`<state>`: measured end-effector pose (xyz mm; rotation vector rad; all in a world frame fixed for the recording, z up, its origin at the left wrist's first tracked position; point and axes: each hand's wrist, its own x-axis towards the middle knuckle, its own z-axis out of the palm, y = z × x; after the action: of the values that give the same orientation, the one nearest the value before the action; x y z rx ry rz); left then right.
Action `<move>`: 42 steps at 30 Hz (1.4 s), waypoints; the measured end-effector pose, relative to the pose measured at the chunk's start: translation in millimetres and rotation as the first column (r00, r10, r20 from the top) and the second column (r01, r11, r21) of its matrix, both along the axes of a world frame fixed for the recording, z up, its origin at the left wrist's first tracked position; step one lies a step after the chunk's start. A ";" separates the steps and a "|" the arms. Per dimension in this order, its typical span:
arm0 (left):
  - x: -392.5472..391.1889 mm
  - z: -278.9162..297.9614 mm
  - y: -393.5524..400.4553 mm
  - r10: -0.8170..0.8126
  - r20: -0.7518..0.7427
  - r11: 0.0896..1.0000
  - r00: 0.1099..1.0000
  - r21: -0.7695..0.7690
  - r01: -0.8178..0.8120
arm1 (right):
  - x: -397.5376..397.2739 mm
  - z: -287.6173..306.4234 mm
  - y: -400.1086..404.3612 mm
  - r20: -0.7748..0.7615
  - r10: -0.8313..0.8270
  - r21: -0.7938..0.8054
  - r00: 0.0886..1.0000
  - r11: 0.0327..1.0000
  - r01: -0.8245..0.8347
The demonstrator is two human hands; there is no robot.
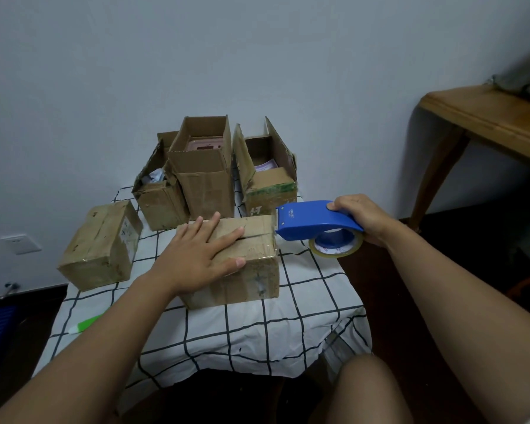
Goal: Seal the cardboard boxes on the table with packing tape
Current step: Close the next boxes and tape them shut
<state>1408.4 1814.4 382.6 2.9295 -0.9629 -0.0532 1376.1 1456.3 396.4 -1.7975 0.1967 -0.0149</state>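
**Tape meets the front box's seam**

Table first (303, 304), draped in its white grid cloth, and on it we count five cardboard boxes. Three open boxes stand at the back: the tall one (205, 185), the battered one (158, 197) to its left, and the green-taped one (270, 182) on the right, all with flaps up. A closed box (101, 249) sits tilted at the left edge.

Now the action. We judge we're mid-seal on the front box (245, 264), its flaps down and the centre seam showing. Our left hand (196, 255) lies flat on the lid, fingers spread and straight, pressing the flaps shut. Our right hand (361, 218) is wrapped firmly round the blue tape dispenser (315, 220), whose nose sits at the box's right top edge; whether tape has caught there, we can't tell.

Next, we reckon, comes a steady pull leftward along the seam, with the left hand giving way ahead of it.

Smallest of all, a green-and-white pen-like thing (84, 325) lies near the cloth's left edge.
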 end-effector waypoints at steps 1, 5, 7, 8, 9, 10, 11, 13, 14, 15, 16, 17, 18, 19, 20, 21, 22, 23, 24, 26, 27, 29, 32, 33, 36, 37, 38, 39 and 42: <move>-1.0 0.5 0.4 -0.033 0.006 0.999 0.999 -0.002 0.033 | 0.2 -1.1 -0.1 -0.001 0.001 0.008 1.000 1.000 -0.001; -4.4 4.9 -0.2 -0.109 0.033 0.994 0.993 0.007 0.109 | 1.1 -5.6 -0.5 0.002 -0.002 0.024 1.000 1.000 0.002; -6.5 9.9 -6.9 -0.128 0.062 0.992 0.990 -0.010 0.129 | 1.5 -7.4 0.5 0.007 0.000 0.042 1.000 0.999 0.000; -7.8 12.7 -13.4 -0.129 0.079 0.991 0.988 -0.024 0.131 | 1.5 -8.0 1.5 0.008 0.001 0.046 1.000 0.999 -0.002; -9.7 15.2 -22.3 -0.114 0.093 0.992 0.989 -0.045 0.118 | 1.3 -8.4 2.5 0.007 0.002 0.047 1.000 0.999 -0.003; -12.0 16.9 -33.2 -0.073 0.095 0.994 0.993 -0.076 0.080 | 1.4 -8.6 3.5 0.005 0.002 0.047 1.000 0.999 -0.003; -14.9 17.6 -45.3 -0.013 0.087 0.994 0.996 -0.112 0.022 | 1.4 -9.1 4.3 0.002 0.001 0.049 1.000 0.999 -0.001; -20.0 14.9 -67.4 0.104 0.065 0.982 0.992 -0.162 -0.092 | 1.5 -11.1 4.2 0.000 0.001 0.050 1.000 0.999 -0.001; -22.0 11.6 -75.6 0.141 0.062 0.977 0.988 -0.168 -0.129 | 1.3 -12.9 3.2 0.000 0.000 0.050 1.000 0.999 0.000; -23.2 7.7 -80.9 0.158 0.064 0.977 0.985 -0.157 -0.146 | 0.5 -14.7 1.4 0.001 -0.006 0.057 1.000 0.998 0.005; -23.8 3.6 -83.5 0.157 0.063 0.980 0.986 -0.132 -0.148 | -0.6 -16.5 -0.5 0.004 -0.013 0.073 1.000 0.997 0.012; -23.4 -0.1 -83.3 0.145 0.062 0.985 0.988 -0.102 -0.138 | -1.9 -17.8 -2.5 0.009 -0.018 0.092 1.000 0.996 0.017; -22.2 -2.8 -82.0 0.124 0.070 0.990 0.990 -0.074 -0.119 | -2.9 -18.7 -4.1 0.013 -0.019 0.106 1.000 0.994 0.018; -20.7 -4.7 -80.0 0.094 0.091 0.995 0.991 -0.054 -0.089 | -3.6 -19.4 -5.4 0.014 -0.018 0.115 1.000 0.993 0.017; -19.0 -6.0 -78.8 0.055 0.122 0.998 0.991 -0.040 -0.050 | -3.7 -20.4 -5.9 0.015 -0.017 0.127 1.000 0.992 0.015; -17.9 -7.0 -78.8 0.013 0.152 1.000 0.988 -0.028 -0.009 | -3.8 -21.5 -5.9 0.016 -0.016 0.146 1.000 0.989 0.014; -16.9 -7.6 -80.5 -0.023 0.169 0.999 0.985 -0.021 0.027 | -4.1 -22.7 -5.7 0.019 -0.014 0.169 1.000 0.986 0.010; -16.4 -7.6 -83.2 -0.046 0.167 0.999 0.985 -0.021 0.050 | -4.7 -24.3 -5.7 0.022 -0.009 0.189 1.000 0.982 0.005; -15.9 -7.6 -85.8 -0.052 0.146 0.998 0.988 -0.037 0.058 | -5.6 -26.2 -6.1 0.024 -0.003 0.204 1.000 0.979 -0.002; -14.6 -7.7 -88.1 -0.038 0.086 0.993 0.996 -0.109 0.047 | -7.9 -31.0 -6.8 0.023 0.006 0.225 1.000 0.974 -0.011; -14.0 -7.4 -87.3 -0.030 0.063 0.989 0.998 -0.143 0.039 | -9.3 -34.0 -7.0 0.020 0.006 0.235 1.000 0.972 -0.011; -12.5 -5.9 -85.0 -0.027 0.036 0.984 0.999 -0.173 0.033 | -10.7 -40.8 -7.2 0.018 -0.001 0.251 1.000 0.968 -0.003; -11.1 -4.1 -83.7 -0.032 0.006 0.984 0.999 -0.176 0.033 | -12.0 -49.4 -8.5 0.029 -0.015 0.251 0.999 0.968 0.008; -10.8 -3.9 -83.7 -0.031 0.001 0.984 1.000 -0.178 0.030 | -13.3 -50.9 -10.4 0.027 -0.022 0.247 0.999 0.969 0.015; -9.9 -4.0 -83.9 -0.024 -0.009 0.983 1.000 -0.184 0.021 | -18.4 -50.5 -18.3 0.032 -0.048 0.229 0.998 0.973 0.039; -9.6 -4.0 -84.1 -0.022 -0.013 0.982 1.000 -0.187 0.020 | -19.0 -49.4 -20.6 0.037 -0.051 0.222 0.998 0.974 0.042; -9.4 -3.8 -84.7 -0.023 -0.017 0.982 1.000 -0.189 0.019 | -19.3 -48.0 -22.2 0.043 -0.051 0.211 0.998 0.977 0.041; -9.5 -3.6 -85.1 -0.022 -0.021 0.981 1.000 -0.192 0.018 | -19.3 -46.4 -23.3 0.048 -0.049 0.194 0.998 0.980 0.039; -10.1 -2.7 -85.0 -0.013 -0.031 0.980 0.999 -0.198 0.007 | -20.1 -43.4 -27.7 0.056 -0.044 0.152 0.997 0.988 0.035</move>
<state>1398.4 1729.4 380.0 2.7345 -0.9207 -0.0053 1356.0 1428.6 353.0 -1.6404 0.1856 -0.0793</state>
